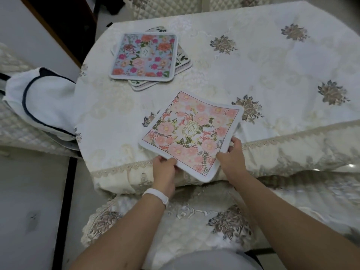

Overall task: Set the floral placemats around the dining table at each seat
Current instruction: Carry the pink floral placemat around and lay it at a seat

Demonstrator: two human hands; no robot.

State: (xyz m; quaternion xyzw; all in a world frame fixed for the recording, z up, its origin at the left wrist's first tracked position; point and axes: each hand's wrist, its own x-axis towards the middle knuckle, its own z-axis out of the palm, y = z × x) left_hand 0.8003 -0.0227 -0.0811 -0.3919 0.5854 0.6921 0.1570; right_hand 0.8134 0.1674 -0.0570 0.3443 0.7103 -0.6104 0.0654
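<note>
A pink floral placemat (pixel 191 131) with a white border lies skewed at the table's near edge, one corner hanging over it. My left hand (pixel 165 168) pinches its near-left edge. My right hand (pixel 231 155) grips its near-right edge. Farther back on the left sits a stack of placemats (pixel 145 56), the top one blue with red and pink flowers, others fanned out beneath it. The dining table (pixel 272 65) wears a cream cloth with embroidered flower bunches.
A chair seat with a cream embroidered cover (pixel 175 221) stands right below my arms. A white garment with dark trim (pixel 39 106) hangs over a quilted chair at the left. More quilted chair backs (pixel 167 6) line the far side.
</note>
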